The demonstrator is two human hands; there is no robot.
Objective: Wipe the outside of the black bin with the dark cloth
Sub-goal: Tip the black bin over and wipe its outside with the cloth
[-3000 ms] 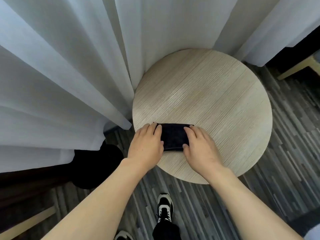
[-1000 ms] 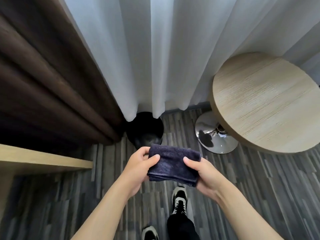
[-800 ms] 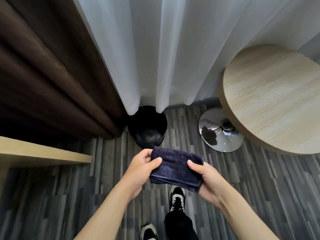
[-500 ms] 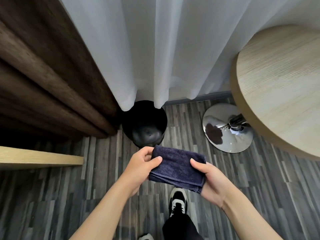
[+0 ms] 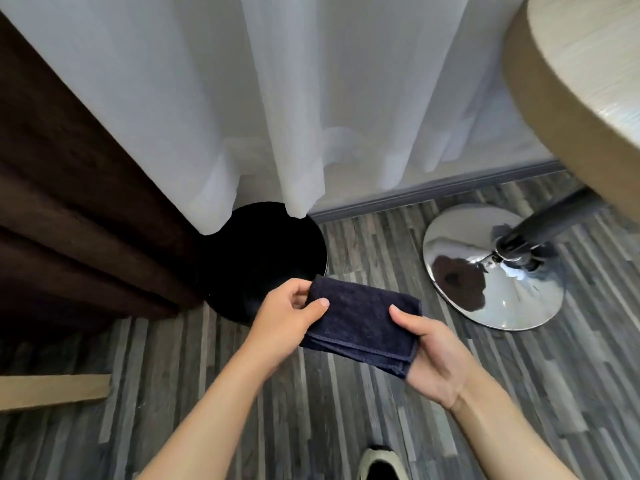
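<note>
Dark cloth (image 5: 363, 323), folded into a thick rectangle, is held in the air between both hands, above the floor (image 5: 242, 393). Left hand (image 5: 282, 320): fingers closed on the cloth's left end, thumb on top, other fingers curled behind the upper left corner. Right hand (image 5: 433, 355): palm up under the cloth's right end, thumb pressed on the top face, fingers closed beneath it. Layered hemmed edges show along the cloth's near side.

Black bin (image 5: 263, 265): round, open-topped, standing upright on the floor just beyond the left hand. Cloth's upper left corner overlaps the bin's near rim in this view; cannot tell whether they touch. Bin interior too dark to make out. White sheer curtain (image 5: 277, 98) hangs over the bin's far rim; brown curtain (image 5: 69, 202) hangs just beside the bin on the left.

Floor is grey striped planks. Chrome base (image 5: 491, 271) of a round pedestal counter (image 5: 581, 81) sits to the right of the bin, well apart from it; the light wood top overhangs at upper right. One shoe (image 5: 381, 465) shows at the bottom edge. Pale wooden board (image 5: 52, 391) at lower left.
</note>
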